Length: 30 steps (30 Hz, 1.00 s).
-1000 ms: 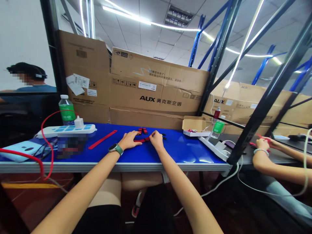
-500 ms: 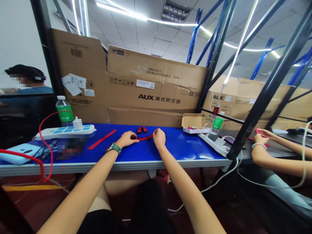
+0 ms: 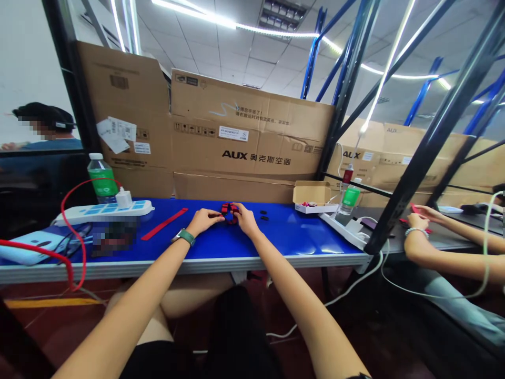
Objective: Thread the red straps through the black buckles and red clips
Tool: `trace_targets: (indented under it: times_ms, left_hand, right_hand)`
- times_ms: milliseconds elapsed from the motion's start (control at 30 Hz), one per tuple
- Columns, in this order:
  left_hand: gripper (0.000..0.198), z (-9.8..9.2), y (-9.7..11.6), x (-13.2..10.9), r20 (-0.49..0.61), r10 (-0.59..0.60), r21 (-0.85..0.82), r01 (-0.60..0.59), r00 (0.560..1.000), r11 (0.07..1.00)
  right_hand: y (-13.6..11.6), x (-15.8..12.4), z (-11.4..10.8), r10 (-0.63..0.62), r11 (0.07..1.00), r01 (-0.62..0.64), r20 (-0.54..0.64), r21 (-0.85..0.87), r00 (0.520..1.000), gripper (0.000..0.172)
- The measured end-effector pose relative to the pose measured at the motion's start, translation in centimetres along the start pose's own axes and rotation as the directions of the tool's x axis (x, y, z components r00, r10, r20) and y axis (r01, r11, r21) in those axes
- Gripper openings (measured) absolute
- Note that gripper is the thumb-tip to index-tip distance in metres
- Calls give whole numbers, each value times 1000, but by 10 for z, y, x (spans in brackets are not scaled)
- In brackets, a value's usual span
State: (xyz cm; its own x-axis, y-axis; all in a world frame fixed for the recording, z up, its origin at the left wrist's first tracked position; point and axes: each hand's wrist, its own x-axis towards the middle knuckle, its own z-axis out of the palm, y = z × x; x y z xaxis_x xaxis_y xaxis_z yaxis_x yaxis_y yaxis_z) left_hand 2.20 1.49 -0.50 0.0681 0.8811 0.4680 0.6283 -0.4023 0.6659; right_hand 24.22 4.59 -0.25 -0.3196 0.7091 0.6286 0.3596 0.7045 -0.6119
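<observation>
Left on blue bench (image 3: 300, 245), spare red strip (image 3: 164, 224) lying flat. Mid-bench, left hand (image 3: 203, 221) & right hand (image 3: 244, 218), each grip pinching red strap (image 3: 229, 209) between them. Prob. light, soft, floppy; best taken near ends w/ fingertips.

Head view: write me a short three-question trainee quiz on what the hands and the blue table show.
1. True or false: the left hand and the right hand both pinch the red strap at the blue table.
2. Which wrist bears the watch? A left, B right, C neither.
3. Short answer: what lies flat between the power strip and the left hand?
Key: 1 true; 2 A; 3 a loose red band.
</observation>
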Motion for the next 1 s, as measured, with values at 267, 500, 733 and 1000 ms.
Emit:
trace_targets:
  times_ms: [267,500,733,1000]
  left_hand:
    - [58,1,1,3,29,-29,-225,34,999,974]
    - [56,0,8,1,43,-20,-301,32,999,953]
    - [55,1,13,0,-17,3,-382,-9,1000,924]
    - [61,1,19,-3,76,93,-310,-65,993,949]
  right_hand:
    - [-13,-6,-1,-238,967,241,43,-81,970,8]
    - [-14,-7,-1,-262,950,270,69,-155,963,13]
    - [-15,-9,5,-259,928,271,80,-256,962,16]
    - [-12,-9,7,-146,950,149,33,-275,989,13]
